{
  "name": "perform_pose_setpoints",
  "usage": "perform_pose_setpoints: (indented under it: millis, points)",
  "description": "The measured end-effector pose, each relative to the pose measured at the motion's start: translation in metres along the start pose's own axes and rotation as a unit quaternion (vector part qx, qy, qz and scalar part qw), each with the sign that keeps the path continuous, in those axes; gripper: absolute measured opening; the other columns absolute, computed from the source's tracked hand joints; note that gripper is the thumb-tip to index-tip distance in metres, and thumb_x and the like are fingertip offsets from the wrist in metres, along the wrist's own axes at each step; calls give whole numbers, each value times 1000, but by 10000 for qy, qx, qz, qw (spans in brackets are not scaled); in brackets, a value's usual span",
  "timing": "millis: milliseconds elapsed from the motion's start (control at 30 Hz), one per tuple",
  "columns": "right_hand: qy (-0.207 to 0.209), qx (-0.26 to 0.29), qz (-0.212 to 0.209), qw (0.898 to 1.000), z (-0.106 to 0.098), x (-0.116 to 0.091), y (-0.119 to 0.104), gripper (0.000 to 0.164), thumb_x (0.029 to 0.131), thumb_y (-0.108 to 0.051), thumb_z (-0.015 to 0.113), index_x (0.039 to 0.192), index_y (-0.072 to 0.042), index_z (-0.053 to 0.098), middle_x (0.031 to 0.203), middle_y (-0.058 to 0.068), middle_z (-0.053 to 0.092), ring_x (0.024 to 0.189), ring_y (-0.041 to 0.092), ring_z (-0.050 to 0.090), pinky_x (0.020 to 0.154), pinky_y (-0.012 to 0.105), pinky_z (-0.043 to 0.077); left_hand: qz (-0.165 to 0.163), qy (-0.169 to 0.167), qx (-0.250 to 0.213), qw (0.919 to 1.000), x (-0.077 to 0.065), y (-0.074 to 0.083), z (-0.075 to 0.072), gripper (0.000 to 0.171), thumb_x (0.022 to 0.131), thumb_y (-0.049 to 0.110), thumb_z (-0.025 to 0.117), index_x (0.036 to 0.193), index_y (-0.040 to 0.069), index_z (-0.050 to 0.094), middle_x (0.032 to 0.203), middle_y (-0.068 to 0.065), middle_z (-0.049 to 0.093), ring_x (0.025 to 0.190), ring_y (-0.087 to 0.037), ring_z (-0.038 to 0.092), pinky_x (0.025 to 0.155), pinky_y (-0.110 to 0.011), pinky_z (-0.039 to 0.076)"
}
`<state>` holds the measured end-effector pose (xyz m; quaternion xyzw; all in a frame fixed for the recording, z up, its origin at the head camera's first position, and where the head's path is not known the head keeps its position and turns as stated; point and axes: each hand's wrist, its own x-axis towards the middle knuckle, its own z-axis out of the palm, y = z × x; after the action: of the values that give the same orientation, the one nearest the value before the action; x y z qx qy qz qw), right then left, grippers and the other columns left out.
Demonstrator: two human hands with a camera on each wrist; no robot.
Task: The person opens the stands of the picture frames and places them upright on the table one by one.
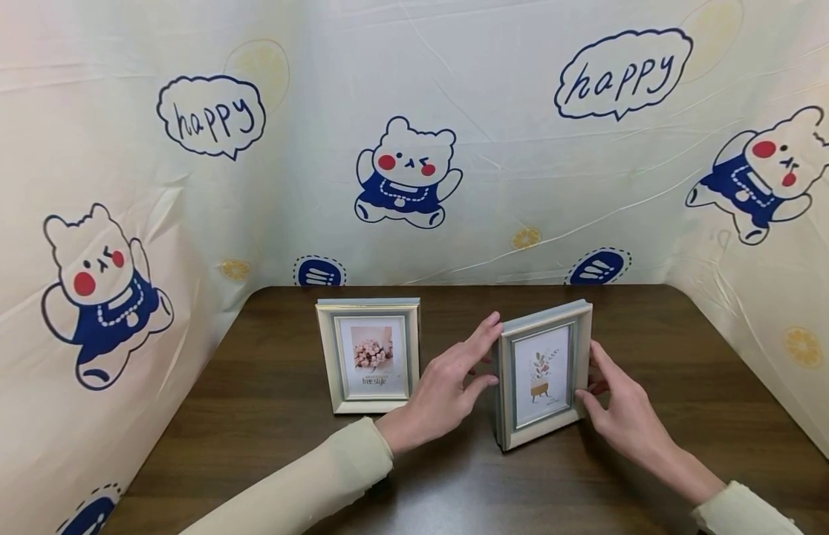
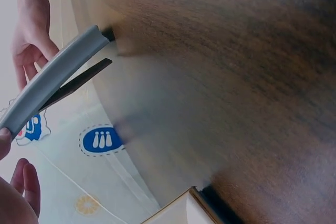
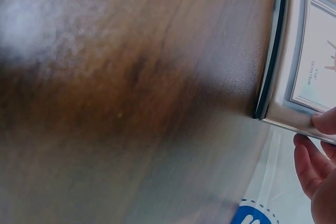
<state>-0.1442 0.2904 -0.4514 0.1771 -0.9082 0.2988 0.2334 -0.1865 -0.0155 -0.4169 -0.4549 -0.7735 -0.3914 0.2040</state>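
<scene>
Two picture frames stand upright on the dark wooden table. The right one, a picture frame (image 1: 543, 371) with a potted-plant print, is turned at an angle. My right hand (image 1: 628, 416) pinches its right side, thumb on the front and fingers behind; the right wrist view shows the thumb (image 3: 326, 121) at the border. My left hand (image 1: 444, 390) reaches to its left side with fingers extended, an index fingertip at the upper corner. In the left wrist view this frame's edge (image 2: 58, 77) shows with its back stand (image 2: 79, 83) swung out. Behind the left wrist stands a flower-print frame (image 1: 372, 357).
The wooden table (image 1: 267, 461) has rounded far corners. A pale cloth (image 1: 495, 171) with bear and "happy" prints hangs behind it and along both sides. The flower-print frame's corner (image 2: 191, 203) shows low in the left wrist view.
</scene>
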Motion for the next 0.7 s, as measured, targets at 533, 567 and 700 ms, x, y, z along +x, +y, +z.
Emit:
perform_pose_setpoints:
  millis: [533,567,700]
  points:
    - [242,120,-235,9994,2,2,1,93,75,22,81,157,2,41,117,17,70,85,23,69,73,22,55,541,66,509,9972,0,8,0,89,91,7,83,165,8,33,171,-6,30,111,-18,68,99,-21,49]
    - [255,114,-243,9993,2,2,1,92,75,22,81,156,2,41,117,17,70,86,22,69,73,23,55,576,75,540,9969,0,9,0,89,91,7,83,165,7,34,171,-6,31,112,-17,67,100,-21,49]
    - [276,105,-250,9993,3,3,1,91,76,22,81,156,2,42,117,16,70,88,21,69,74,22,55,779,117,662,9947,1,9,0,88,90,9,84,164,5,35,170,-8,33,116,-16,66,100,-21,49]
